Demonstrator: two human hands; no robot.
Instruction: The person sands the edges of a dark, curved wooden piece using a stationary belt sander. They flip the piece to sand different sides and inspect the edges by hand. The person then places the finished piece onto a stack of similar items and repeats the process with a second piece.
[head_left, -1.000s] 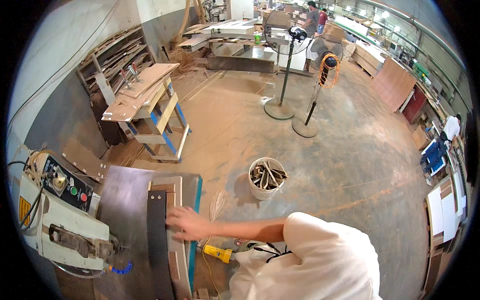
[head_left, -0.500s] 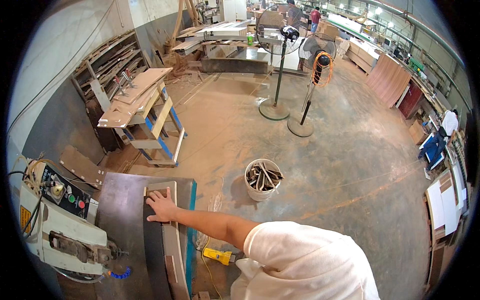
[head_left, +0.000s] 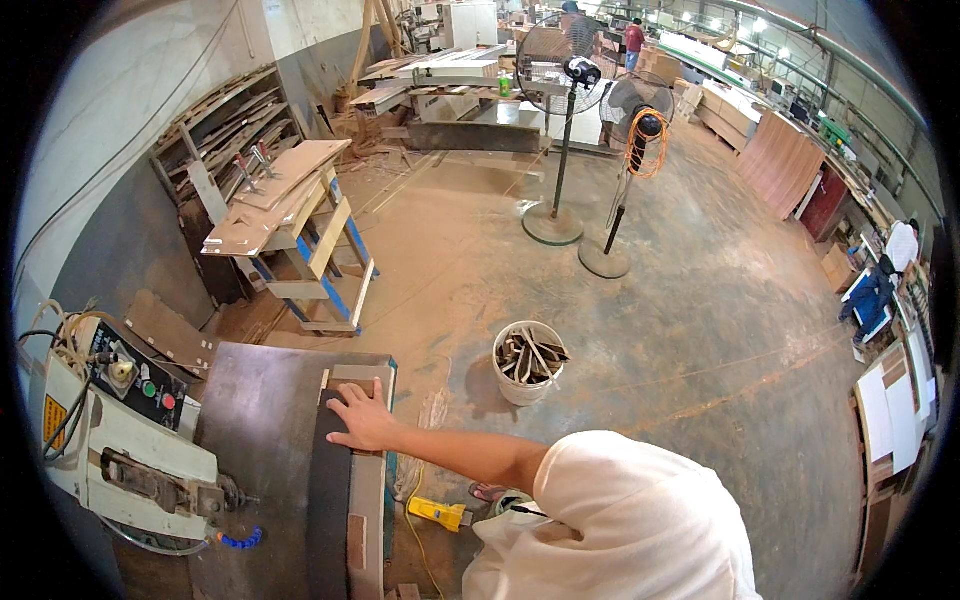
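My right hand lies on a long dark board, fingers spread and open, palm down. The board rests on the metal machine table, lengthwise near its right edge. A pale grey strip with a brown patch runs along the board's right side, partly covered by my hand. To the left stands a pale green machine head with a spindle pointing at the board, apart from it. A blue jointed hose sits below the spindle. My left hand is out of view.
A control box stands behind the machine head. On the floor are a yellow tool with a cord and a white bucket of wood offcuts. Farther off stand a workbench, two pedestal fans and a person.
My right hand has shifted right, and the dark board and grey strip have moved right with it, away from the spindle. A foot now shows beside the yellow tool.
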